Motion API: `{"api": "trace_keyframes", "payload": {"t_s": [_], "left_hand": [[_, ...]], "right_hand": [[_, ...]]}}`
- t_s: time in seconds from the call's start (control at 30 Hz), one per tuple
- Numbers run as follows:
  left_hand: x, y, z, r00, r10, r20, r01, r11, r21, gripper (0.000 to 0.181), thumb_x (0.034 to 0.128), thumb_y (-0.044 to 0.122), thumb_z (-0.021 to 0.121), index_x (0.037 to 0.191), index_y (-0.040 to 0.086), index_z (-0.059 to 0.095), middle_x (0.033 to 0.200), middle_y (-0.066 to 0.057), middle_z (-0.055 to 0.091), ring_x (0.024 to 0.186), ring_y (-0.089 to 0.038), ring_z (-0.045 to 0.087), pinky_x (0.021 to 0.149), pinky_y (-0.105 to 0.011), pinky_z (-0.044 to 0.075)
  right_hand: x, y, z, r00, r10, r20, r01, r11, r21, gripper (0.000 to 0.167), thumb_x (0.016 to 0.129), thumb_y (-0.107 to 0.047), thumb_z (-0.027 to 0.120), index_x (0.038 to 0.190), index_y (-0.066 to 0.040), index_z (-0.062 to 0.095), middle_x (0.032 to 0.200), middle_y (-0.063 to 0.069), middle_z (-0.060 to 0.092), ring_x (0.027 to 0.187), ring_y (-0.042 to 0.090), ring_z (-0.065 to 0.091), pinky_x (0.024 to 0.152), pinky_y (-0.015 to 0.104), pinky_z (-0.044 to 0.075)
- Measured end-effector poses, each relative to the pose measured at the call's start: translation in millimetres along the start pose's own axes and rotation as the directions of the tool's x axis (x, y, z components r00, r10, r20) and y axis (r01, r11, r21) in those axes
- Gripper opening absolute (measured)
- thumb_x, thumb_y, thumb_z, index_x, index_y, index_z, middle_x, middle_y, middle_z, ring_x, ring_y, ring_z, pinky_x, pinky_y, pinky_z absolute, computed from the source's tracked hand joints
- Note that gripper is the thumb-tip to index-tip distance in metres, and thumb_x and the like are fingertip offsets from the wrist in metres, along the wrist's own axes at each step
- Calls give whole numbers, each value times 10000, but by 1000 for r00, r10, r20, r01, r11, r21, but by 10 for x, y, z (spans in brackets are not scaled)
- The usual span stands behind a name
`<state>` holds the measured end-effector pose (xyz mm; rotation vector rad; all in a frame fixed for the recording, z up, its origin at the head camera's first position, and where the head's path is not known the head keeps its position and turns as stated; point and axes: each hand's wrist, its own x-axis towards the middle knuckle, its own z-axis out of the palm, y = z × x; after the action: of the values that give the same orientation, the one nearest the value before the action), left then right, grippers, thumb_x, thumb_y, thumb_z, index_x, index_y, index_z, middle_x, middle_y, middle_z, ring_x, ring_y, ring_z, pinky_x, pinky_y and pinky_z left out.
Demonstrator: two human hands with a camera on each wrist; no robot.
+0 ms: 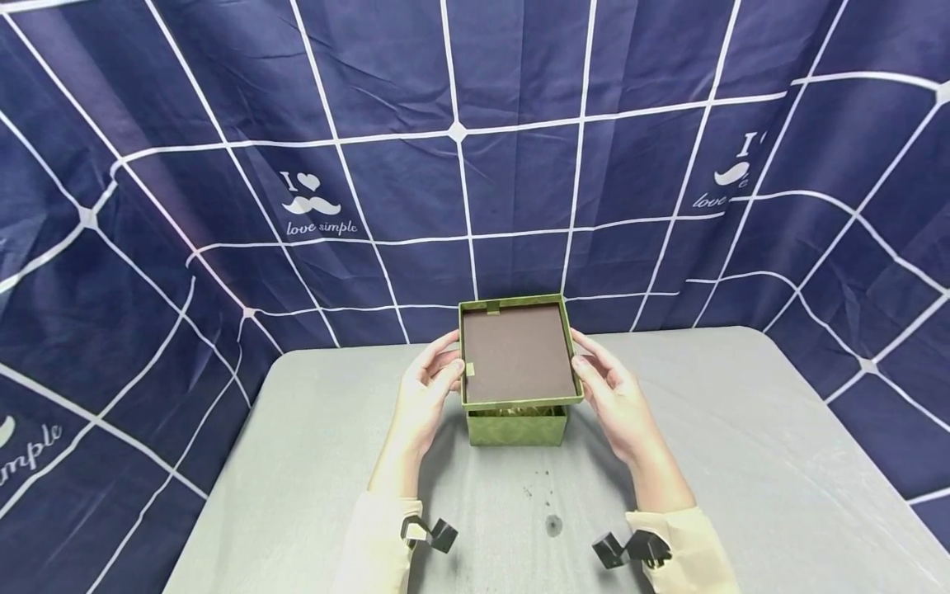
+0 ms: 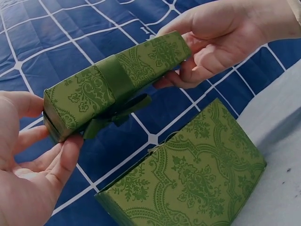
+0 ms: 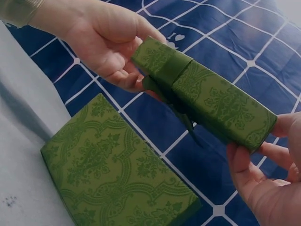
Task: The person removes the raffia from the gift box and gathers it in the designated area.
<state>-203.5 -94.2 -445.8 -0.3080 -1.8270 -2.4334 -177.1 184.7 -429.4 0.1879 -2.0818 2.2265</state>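
A green patterned box lid [image 1: 519, 353] is held up and tilted, its dark brown inner side facing the head camera. My left hand [image 1: 430, 388] grips the lid's left edge, and my right hand [image 1: 610, 394] grips its right edge, thumbs on the near side. Around the lid runs a green ribbon [image 2: 115, 80], with a bow [image 2: 120, 117] hanging from its top face. Below, apart from the lid, the green box base [image 1: 517, 429] stands on the table. Some shiny content shows at its opening, mostly hidden by the lid.
The grey-covered table [image 1: 334, 462] stretches to both sides of the box. A dark round stain [image 1: 553, 525] and small specks mark the cover in front of the base. Behind and at both sides hangs a blue curtain [image 1: 401, 190] with white lines.
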Motion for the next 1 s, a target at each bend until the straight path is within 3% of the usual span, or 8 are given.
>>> {"api": "trace_keyframes", "payload": {"t_s": [0.23, 0.5, 0.63, 0.8, 1.0], "left_hand": [[-7, -3, -13, 1000, 14, -1, -14, 1000, 18, 486, 1045, -19, 652, 1528, -16, 593, 1231, -187, 737, 905, -103, 711, 769, -246, 570], [-8, -17, -48, 1000, 17, -15, -17, 998, 59, 476, 1050, -14, 657, 1523, -9, 601, 1224, -187, 747, 911, -104, 716, 790, -250, 573], [-6, 14, -55, 1000, 14, -22, -12, 997, 72, 468, 1049, -17, 661, 1514, 14, 621, 1203, -176, 755, 920, -110, 719, 796, -254, 573], [-8, 64, -66, 1000, 9, -15, -8, 997, 80, 462, 1052, 0, 668, 1512, 5, 619, 1184, -170, 760, 924, -110, 719, 806, -251, 571], [-20, 111, -109, 1000, -23, -21, 25, 996, 83, 451, 1052, 6, 672, 1501, 13, 633, 1159, -153, 764, 895, -121, 708, 731, -238, 550]], "right_hand": [[-4, 15, 12, 1000, -5, -18, 4, 999, -37, 487, 1146, -144, 574, 1621, -52, 512, 1063, -34, 598, 898, 52, 525, 725, 166, 459], [-11, 14, 13, 999, 39, 16, -36, 993, -113, 525, 1158, -212, 566, 1656, -80, 467, 1312, 47, 645, 1220, 56, 615, 1039, 170, 501], [-14, -5, 13, 999, 44, 27, -40, 988, -149, 534, 1160, -239, 565, 1663, -90, 461, 1399, 102, 640, 1272, 51, 612, 1048, 172, 489], [-25, -39, 42, 999, 40, 17, -37, 988, -147, 523, 1158, -204, 569, 1652, -67, 472, 1375, 135, 650, 1225, 32, 631, 1036, 170, 512], [-68, -83, 109, 1000, 22, 12, -19, 987, -157, 504, 1149, -137, 565, 1640, -53, 487, 1380, 270, 646, 1146, 22, 663, 989, 194, 554]]}}
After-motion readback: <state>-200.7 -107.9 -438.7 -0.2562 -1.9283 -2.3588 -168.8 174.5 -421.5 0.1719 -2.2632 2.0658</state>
